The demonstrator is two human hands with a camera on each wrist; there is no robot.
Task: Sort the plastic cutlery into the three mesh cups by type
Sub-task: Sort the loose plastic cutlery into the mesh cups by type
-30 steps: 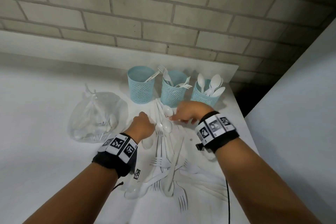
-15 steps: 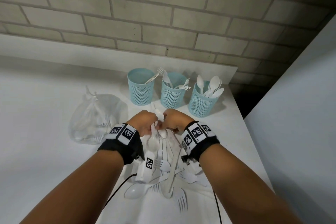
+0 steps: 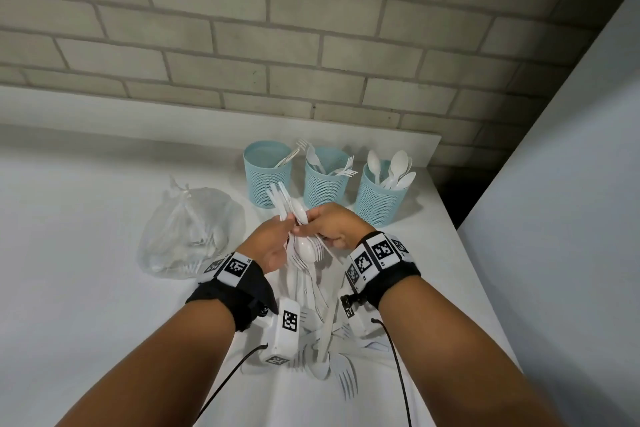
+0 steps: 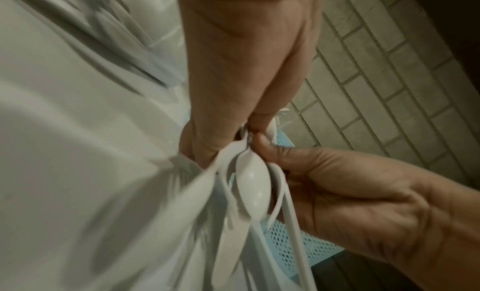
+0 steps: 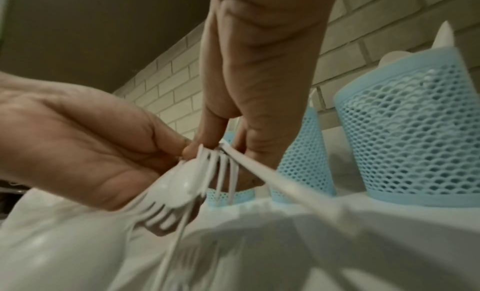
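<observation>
Three pale blue mesh cups stand in a row at the back: the left cup (image 3: 266, 173) with a leaning piece, the middle cup (image 3: 325, 180) with forks, the right cup (image 3: 379, 199) with spoons. Above the table my left hand (image 3: 285, 227) grips a bundle of white cutlery (image 3: 304, 250), a mix of spoons and forks, handles pointing toward the cups. My right hand (image 3: 313, 224) pinches the same bundle from the right. The left wrist view shows a spoon bowl (image 4: 253, 184) hanging below the fingers. Fork tines (image 5: 221, 168) and a spoon show in the right wrist view.
A loose pile of white cutlery (image 3: 325, 343) lies on the white table (image 3: 86, 288) under my wrists. A knotted clear bag (image 3: 190, 232) with more cutlery sits to the left. A brick wall runs behind the cups. The table's right edge (image 3: 485, 288) is close.
The hands were apart, low on the pile. They have come together and lifted, now holding a bundle of cutlery between them above the table.
</observation>
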